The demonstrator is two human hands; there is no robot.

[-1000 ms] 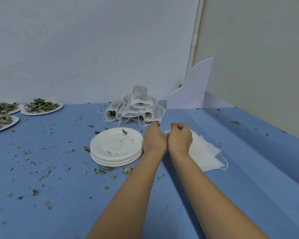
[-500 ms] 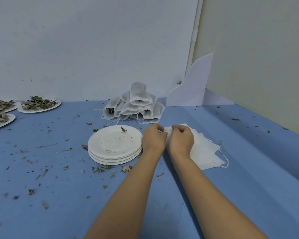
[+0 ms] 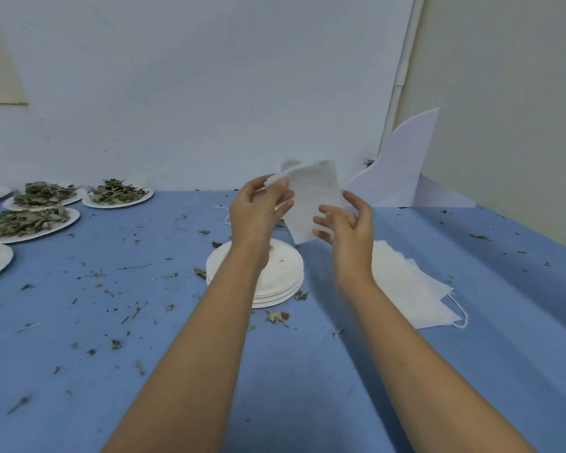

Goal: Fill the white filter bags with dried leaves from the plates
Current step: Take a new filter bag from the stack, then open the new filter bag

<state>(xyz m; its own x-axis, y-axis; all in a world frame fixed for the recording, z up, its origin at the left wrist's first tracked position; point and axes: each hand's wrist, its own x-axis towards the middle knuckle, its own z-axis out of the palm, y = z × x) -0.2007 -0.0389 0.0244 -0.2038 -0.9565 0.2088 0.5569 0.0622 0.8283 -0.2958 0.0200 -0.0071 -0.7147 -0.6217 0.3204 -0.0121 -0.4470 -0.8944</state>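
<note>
Head view shows the left hand [image 3: 258, 207] raised above the table. It pinches the upper left corner of one thin white fabric filter bag [image 3: 314, 197] between thumb and fingers. The right hand [image 3: 347, 227] is at the lower right edge of the same bag, with fingers spread and half bent. I cannot tell if they grip the fabric or only touch it. The bag hangs tilted in the air between both hands and looks flat and empty.

I judge that the step in hand is to open the mouth of the bag. To do it well, it is better to rub the two layers apart at the top edge with the fingertips and to keep the mouth upward. Such light fabric probably sticks to itself and folds easily.

Just below the right hand lies a pile of flat white filter bags [image 3: 406, 289], with a thin string loop at its near corner. Beside it, under the left forearm, stands a stack of empty white paper plates [image 3: 285, 273]. Far on the left are white paper plates heaped with dried grey-green leaves [image 3: 118, 205], well apart from the bag, so either the bag or the leaves must be carried across.

The blue table cover [image 3: 111, 338] is scattered with leaf crumbs [image 3: 276, 317]. Behind it is a white wall [image 3: 209, 93]. A white curved board [image 3: 406, 165] stands in the corner, and a beige wall [image 3: 504, 109] closes the right side.
</note>
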